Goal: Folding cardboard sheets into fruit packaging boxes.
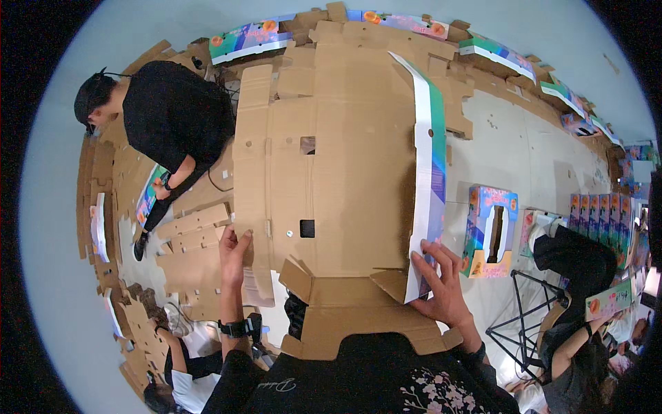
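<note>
A large unfolded cardboard box (358, 172) spreads in front of me, plain brown side up. Its right side panel (431, 165) stands folded up and shows a white, green and purple print. My left hand (236, 252) pinches the left edge of the cardboard, low down. With its fingers bent round the lower end of the printed panel, my right hand (445, 283) grips the box on the right. The near flaps (372, 321) tilt up close to my body. Square cut-outs and small round holes show in the left part of the box.
A person in black (179, 110) crouches at the left with a printed box piece. A finished carton (491, 231) stands on the floor at right, beside a black-framed stool (527, 324). Several printed cartons (600, 221) are lined up farther right. Flat cardboard lies along the walls.
</note>
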A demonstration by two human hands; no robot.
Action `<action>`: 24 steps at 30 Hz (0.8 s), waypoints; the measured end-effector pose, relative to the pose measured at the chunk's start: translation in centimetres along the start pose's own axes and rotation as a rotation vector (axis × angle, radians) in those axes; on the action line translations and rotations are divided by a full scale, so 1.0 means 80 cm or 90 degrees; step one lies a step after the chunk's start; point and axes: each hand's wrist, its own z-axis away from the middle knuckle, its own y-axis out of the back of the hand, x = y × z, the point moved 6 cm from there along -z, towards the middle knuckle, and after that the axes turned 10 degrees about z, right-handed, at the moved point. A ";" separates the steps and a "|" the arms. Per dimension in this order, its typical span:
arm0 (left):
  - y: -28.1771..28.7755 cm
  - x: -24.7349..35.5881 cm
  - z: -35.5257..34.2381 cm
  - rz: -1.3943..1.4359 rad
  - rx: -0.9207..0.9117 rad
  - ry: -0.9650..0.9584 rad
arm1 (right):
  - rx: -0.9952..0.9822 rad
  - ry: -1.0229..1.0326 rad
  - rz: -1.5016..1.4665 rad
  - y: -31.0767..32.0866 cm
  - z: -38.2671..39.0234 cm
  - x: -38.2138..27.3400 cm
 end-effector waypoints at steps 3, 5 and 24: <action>-0.001 0.003 0.002 0.030 0.007 -0.014 | 0.006 0.002 -0.003 0.000 -0.001 0.000; 0.001 0.003 0.002 0.049 0.015 -0.005 | 0.006 -0.009 0.000 0.000 -0.001 0.001; 0.015 -0.026 -0.011 0.064 -0.038 0.085 | 0.010 -0.008 0.001 0.002 -0.001 0.001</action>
